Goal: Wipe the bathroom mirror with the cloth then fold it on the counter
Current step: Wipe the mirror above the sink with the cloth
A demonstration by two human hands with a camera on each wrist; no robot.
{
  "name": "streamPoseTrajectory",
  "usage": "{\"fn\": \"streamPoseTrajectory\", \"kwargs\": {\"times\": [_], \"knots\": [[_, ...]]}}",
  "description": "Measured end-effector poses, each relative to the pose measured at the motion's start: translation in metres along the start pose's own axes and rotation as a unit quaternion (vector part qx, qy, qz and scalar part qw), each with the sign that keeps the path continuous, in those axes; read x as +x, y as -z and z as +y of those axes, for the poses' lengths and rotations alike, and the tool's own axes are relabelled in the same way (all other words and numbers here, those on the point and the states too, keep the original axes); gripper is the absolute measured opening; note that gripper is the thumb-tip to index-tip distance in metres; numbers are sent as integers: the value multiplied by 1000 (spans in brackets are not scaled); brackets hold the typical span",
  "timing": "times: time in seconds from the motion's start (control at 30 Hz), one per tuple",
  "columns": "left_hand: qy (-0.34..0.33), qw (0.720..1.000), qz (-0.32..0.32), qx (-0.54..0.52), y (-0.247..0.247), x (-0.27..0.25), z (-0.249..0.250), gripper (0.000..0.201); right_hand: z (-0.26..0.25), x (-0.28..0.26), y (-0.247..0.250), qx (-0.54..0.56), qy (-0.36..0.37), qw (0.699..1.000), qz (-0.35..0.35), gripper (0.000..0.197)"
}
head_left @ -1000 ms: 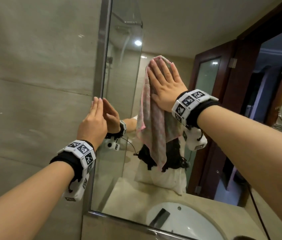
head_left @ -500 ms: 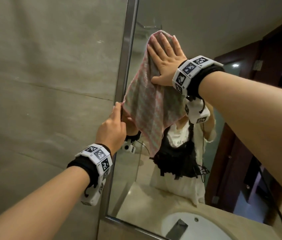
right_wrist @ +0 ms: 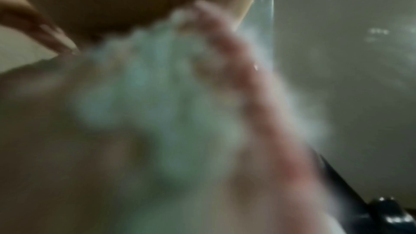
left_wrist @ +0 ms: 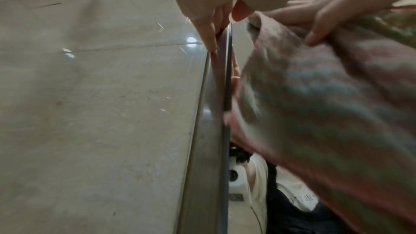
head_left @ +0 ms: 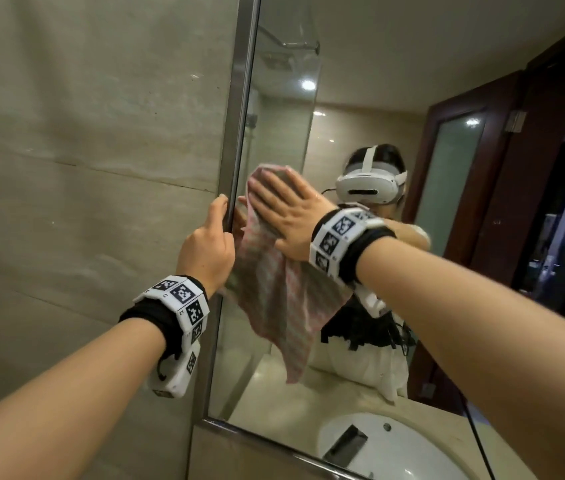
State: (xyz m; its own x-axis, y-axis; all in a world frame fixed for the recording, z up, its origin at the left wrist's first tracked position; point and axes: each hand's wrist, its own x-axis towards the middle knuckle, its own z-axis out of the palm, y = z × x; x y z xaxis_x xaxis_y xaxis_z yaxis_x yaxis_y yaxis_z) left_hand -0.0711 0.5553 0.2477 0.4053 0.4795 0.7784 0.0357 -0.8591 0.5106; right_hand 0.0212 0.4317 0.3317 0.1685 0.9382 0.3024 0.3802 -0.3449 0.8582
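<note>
The mirror (head_left: 284, 98) has a metal frame (head_left: 241, 133) along its left side. A pink and green striped cloth (head_left: 274, 299) is spread on the glass close to that frame, and its lower part hangs loose. My right hand (head_left: 284, 216) lies flat on the cloth's upper part with straight fingers and presses it to the glass. My left hand (head_left: 210, 244) rests on the frame just left of the cloth, fingers pointing up along the metal. In the left wrist view the left hand (left_wrist: 216, 24) touches the frame, with the cloth (left_wrist: 326, 104) and right hand (left_wrist: 315, 19) beside it. The right wrist view is blurred; the cloth (right_wrist: 157, 95) fills it.
A beige tiled wall (head_left: 83, 168) lies left of the mirror. The glass reflects a white sink (head_left: 395, 448) with a dark faucet, a beige counter, a dark wooden door and a person wearing a headset.
My right hand has slid the cloth down the glass from high up, staying near the left frame. The left hand stays on the frame edge. The view has shifted.
</note>
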Motion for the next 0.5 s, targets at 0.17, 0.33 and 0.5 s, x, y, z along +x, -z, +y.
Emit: {"fn": "streamPoseTrajectory", "kwargs": {"times": [0.17,0.33,0.5], "knots": [[-13,1000,-9,25,2,-2,4,60,-1,-11,-11,4,43,999,-9,72],[-26,999,-9,33,1,-1,0,54,66,-16,9,16,-24,999,18,72],[-22,999,-14,38,0,-3,4,58,151,-28,33,53,-175,982,40,75]]}}
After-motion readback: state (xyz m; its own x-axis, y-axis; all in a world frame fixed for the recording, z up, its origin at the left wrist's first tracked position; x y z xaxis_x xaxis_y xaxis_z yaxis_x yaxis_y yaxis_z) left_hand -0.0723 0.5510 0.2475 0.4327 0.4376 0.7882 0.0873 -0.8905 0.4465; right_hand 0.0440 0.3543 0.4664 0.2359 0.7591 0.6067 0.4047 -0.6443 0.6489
